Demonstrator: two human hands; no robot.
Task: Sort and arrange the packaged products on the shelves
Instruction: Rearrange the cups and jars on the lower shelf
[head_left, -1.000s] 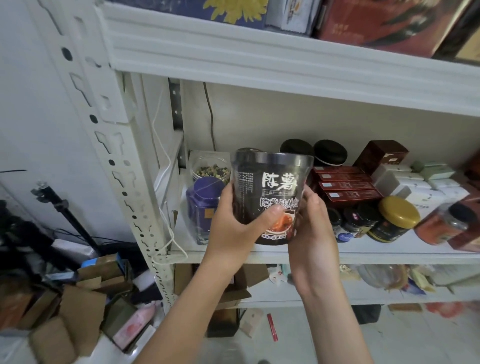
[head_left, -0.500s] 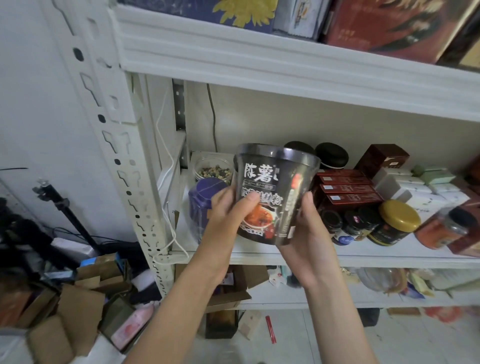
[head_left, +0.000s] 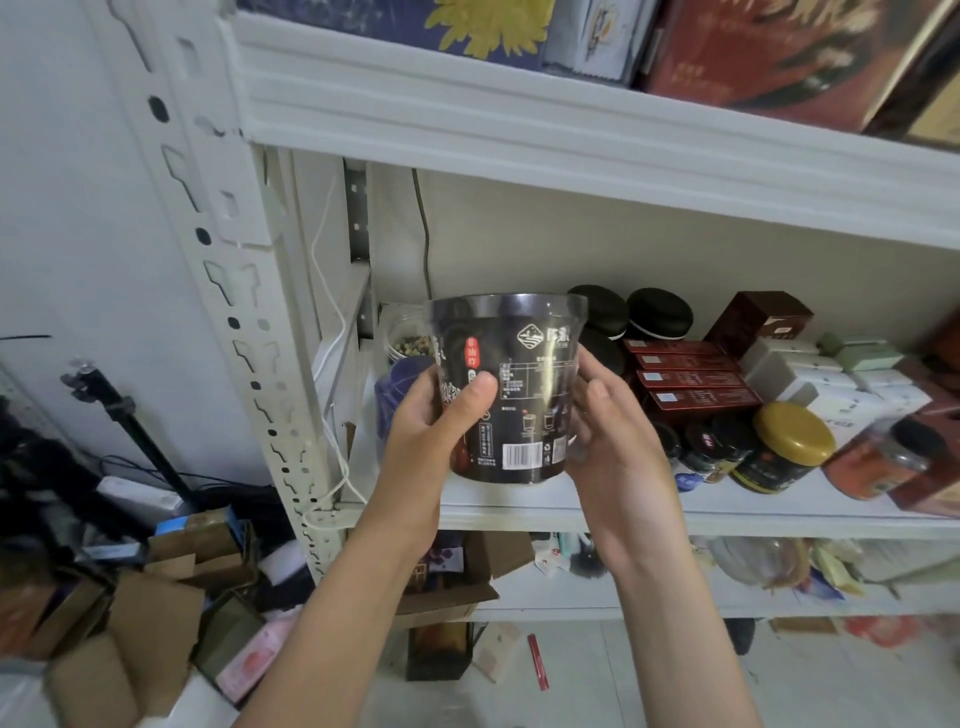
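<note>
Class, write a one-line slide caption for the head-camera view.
Left hand and right hand hold a black cup, barcode toward camera, before the shelf.

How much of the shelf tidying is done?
Some looks done: red boxes sit stacked, with jars in front of them on the shelf. In hand: the left hand and right hand grip a black cup, not yet shelved. Left: placing it, maybe the cardboard boxes on the floor too.

Even soft light, wide-angle edge bend, corners blurry.
</note>
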